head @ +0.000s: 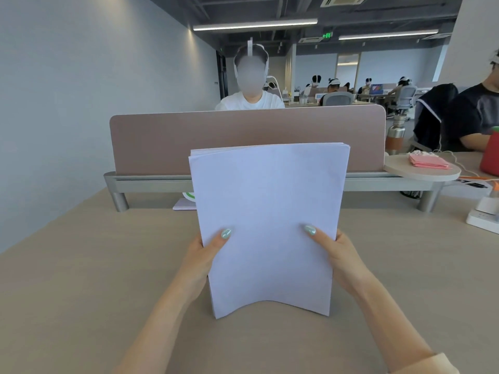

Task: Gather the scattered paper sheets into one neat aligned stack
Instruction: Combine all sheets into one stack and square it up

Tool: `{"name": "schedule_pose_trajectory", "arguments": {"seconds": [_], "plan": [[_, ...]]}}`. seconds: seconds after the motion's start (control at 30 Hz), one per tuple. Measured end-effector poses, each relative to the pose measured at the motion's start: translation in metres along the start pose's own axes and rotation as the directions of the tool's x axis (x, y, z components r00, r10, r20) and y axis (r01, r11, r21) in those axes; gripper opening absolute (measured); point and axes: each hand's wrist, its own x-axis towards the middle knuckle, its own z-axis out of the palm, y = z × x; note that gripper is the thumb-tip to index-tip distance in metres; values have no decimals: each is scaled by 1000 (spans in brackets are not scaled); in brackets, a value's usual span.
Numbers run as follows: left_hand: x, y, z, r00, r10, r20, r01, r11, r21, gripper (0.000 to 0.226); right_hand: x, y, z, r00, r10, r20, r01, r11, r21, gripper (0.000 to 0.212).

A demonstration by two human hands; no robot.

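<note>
A wide beige worktop [94, 265] fills the lower view, with a brown divider panel [162, 139] standing on a grey metal rail [151, 182] across its far side. In the middle, a thick stack of white paper sheets [267, 211] stands upright on its bottom edge on the worktop, that edge bowed upward in the centre so only the two lower corners touch. The left hand [205, 255] grips the stack's left edge, thumb pressed flat on the front sheet, fingers hidden behind. The right hand [337, 252] grips the right edge the same way. On a small round shelf [421, 174] at the right lies a pile of pink cloths [428, 161], near a white power strip [483, 214].
</note>
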Motion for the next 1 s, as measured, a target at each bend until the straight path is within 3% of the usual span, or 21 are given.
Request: {"name": "schedule_pose_trajectory", "arguments": {"seconds": [0.13,0.3,0.4,0.5,0.6,0.77,0.93,1.0], "plan": [[9,23,1,993,110,29,-110,994,-2,73,5,-28,1,994,-99,40,100,995,-27,77],[23,73,4,964,232,127,-237,971,24,39,11,-82,8,954,-242,176,249,968,-15,35],[29,101,7,926,325,192,-328,945,-16,26,13,-108,14,922,-309,235,304,951,58,36],[33,111,8,915,350,201,-340,937,-82,10,13,-116,21,912,-340,231,319,940,126,21],[36,108,6,923,334,191,-330,943,-55,28,13,-115,23,915,-325,239,300,944,137,25],[38,108,9,943,314,109,-315,949,-12,39,14,-115,23,916,-345,202,328,938,115,31],[35,101,7,940,315,127,-321,947,25,21,17,-108,18,918,-375,133,365,926,94,18],[33,89,2,949,257,184,-271,961,55,64,13,-97,14,933,-334,133,332,942,39,21]]}}
